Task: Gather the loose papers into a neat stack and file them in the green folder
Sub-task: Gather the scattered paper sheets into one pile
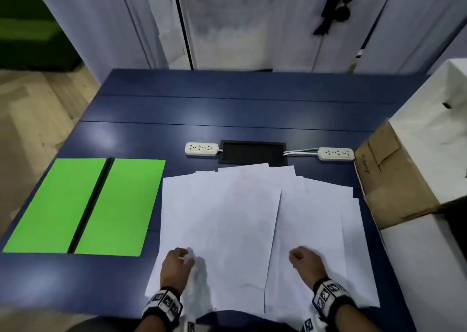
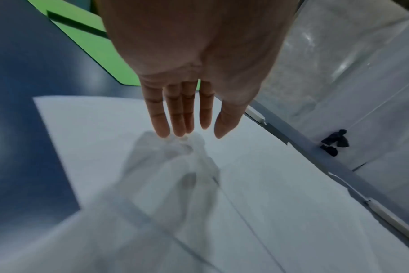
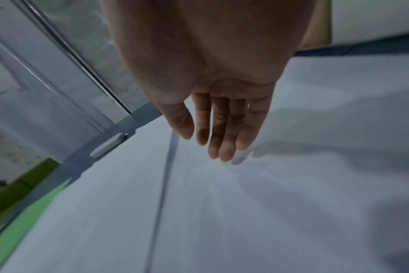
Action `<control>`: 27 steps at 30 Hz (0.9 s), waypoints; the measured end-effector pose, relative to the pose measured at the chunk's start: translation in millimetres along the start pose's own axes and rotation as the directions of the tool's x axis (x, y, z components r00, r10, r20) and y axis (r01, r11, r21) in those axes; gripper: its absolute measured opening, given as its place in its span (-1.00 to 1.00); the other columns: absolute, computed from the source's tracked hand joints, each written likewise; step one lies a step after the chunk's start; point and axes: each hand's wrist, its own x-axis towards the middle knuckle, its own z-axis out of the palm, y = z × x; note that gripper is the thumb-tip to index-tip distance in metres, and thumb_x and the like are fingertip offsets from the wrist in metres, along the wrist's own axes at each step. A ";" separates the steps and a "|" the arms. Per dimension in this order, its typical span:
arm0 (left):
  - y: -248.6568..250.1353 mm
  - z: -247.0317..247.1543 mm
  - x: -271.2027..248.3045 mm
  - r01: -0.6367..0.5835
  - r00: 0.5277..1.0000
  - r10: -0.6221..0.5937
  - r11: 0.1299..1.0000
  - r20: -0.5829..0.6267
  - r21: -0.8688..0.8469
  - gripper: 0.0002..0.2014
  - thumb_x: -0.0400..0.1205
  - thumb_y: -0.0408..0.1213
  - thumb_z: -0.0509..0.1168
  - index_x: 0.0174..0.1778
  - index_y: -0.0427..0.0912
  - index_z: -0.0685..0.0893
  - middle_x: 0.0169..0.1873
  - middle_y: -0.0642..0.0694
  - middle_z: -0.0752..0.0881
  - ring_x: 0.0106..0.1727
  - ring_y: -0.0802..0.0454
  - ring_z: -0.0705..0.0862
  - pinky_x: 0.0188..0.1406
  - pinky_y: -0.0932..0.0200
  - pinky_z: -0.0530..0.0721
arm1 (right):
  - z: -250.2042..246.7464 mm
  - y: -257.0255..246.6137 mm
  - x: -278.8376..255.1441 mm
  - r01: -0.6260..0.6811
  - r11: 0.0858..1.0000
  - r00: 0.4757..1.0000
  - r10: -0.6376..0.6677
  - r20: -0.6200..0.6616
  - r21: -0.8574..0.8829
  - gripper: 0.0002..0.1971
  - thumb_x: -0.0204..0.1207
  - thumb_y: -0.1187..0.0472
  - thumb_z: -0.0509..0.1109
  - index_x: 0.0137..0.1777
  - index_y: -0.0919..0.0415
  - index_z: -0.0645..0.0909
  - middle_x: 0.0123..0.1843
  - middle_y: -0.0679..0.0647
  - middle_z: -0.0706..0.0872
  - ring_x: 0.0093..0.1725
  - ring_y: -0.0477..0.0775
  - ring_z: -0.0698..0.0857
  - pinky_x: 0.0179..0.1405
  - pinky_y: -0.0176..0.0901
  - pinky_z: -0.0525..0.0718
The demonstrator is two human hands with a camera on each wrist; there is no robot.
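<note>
Now both hands, left & right, hover w/ fingers straight, holding nothing, over papers.

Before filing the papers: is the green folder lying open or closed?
Open: the green folder lies flat on the table, both panels spread either side of its dark spine.

Bright green folder with dark spine, white papers, navy table, brown cardboard

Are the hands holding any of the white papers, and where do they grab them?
Nothing is held. The left hand and right hand hang with straight fingers over the loose papers, gripping none.
</note>
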 end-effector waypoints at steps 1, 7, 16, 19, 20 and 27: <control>4.6 7.7 1.9 0.013 1.000 -0.012 0.999 0.029 -0.041 -0.72 0.49 -0.23 0.52 0.09 -0.19 0.75 0.00 -0.18 0.78 0.02 -0.18 0.76 -0.08 0.11 0.58 | 11.0 -8.9 3.4 -0.004 0.999 1.000 0.004 0.008 0.040 -0.93 0.54 0.20 0.48 -0.09 -0.01 0.69 -0.04 0.08 0.83 0.03 0.17 0.80 0.17 0.06 0.73; 28.5 27.2 5.2 0.098 0.987 -0.102 0.994 0.123 0.038 -0.42 0.45 -0.13 0.53 0.36 -0.25 0.60 0.21 -0.27 0.64 0.18 -0.25 0.71 0.12 0.08 0.63 | 50.0 -65.5 14.9 -0.187 0.952 0.978 0.203 -0.043 0.242 -0.53 0.49 0.11 0.54 0.32 0.25 0.52 0.11 0.21 0.71 0.12 0.24 0.74 0.06 -0.11 0.62; 30.4 25.8 3.2 -0.010 0.979 -0.008 0.996 0.202 0.085 -0.68 0.43 -0.37 0.55 -0.50 0.09 0.64 -0.35 0.06 0.53 -0.20 0.01 0.61 -0.32 0.35 0.43 | 76.5 -86.7 21.6 -0.142 0.990 0.980 0.142 -0.137 0.005 -0.66 0.58 0.23 0.42 0.29 0.40 0.67 0.24 0.31 0.78 0.24 0.31 0.75 0.20 -0.08 0.65; 26.0 26.2 -0.6 -0.036 0.969 0.009 0.994 0.248 0.106 -0.73 0.42 -0.36 0.54 -0.48 0.04 0.66 -0.21 0.04 0.50 -0.19 0.07 0.58 -0.20 0.44 0.53 | 81.8 -94.0 12.5 -0.097 0.995 0.987 0.092 -0.133 -0.029 -0.75 0.60 0.32 0.36 0.24 0.36 0.68 0.21 0.29 0.78 0.20 0.30 0.76 0.15 -0.10 0.64; 24.2 26.5 -0.1 -0.056 0.965 0.026 0.992 0.260 0.110 -0.76 0.41 -0.34 0.54 -0.46 0.04 0.67 -0.11 -0.01 0.53 -0.16 0.07 0.58 -0.07 0.38 0.57 | 83.4 -95.4 9.9 -0.081 0.996 0.988 0.076 -0.131 -0.036 -0.75 0.60 0.34 0.34 0.23 0.34 0.67 0.21 0.28 0.78 0.20 0.30 0.76 0.16 -0.09 0.65; 10.2 10.5 5.4 0.142 0.990 -0.142 0.990 -0.022 0.024 -0.49 0.37 -0.32 0.54 0.27 -0.15 0.69 0.36 -0.17 0.48 0.29 -0.23 0.60 0.24 -0.05 0.67 | 86.9 -97.9 3.7 -0.022 0.994 0.992 0.008 -0.123 -0.109 -0.63 0.45 0.50 0.23 0.21 0.27 0.65 0.11 0.15 0.76 0.03 0.22 0.71 -0.05 -0.28 0.54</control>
